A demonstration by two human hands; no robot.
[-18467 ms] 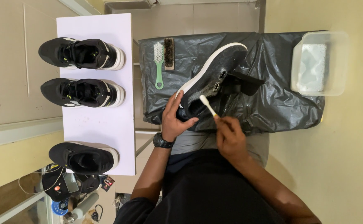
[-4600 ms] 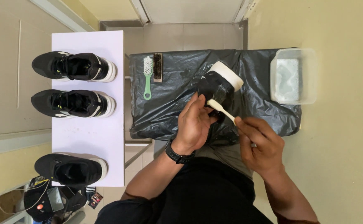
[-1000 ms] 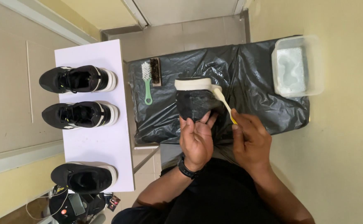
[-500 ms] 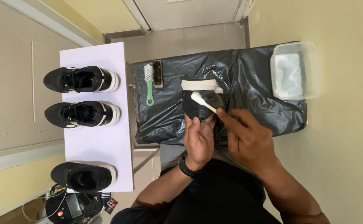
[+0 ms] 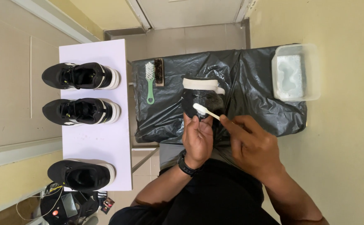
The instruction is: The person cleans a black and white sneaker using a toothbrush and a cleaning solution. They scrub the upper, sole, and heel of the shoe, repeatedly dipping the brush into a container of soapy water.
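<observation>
My left hand [image 5: 197, 139] covers the near end of the black shoe [image 5: 202, 100], so its heel is out of sight. My right hand [image 5: 254, 146] hides most of the toothbrush [image 5: 204, 111] handle. The black plastic sheet [image 5: 252, 96] conceals the tabletop under it. My right forearm runs off the bottom edge.

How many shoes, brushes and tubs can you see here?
Black sneakers with white soles: 4, three on the white table at, and one held in the left hand at
Brushes: 3, green-handled, brown wooden, white toothbrush in the right hand
Clear plastic tubs: 1
Total: 8
</observation>
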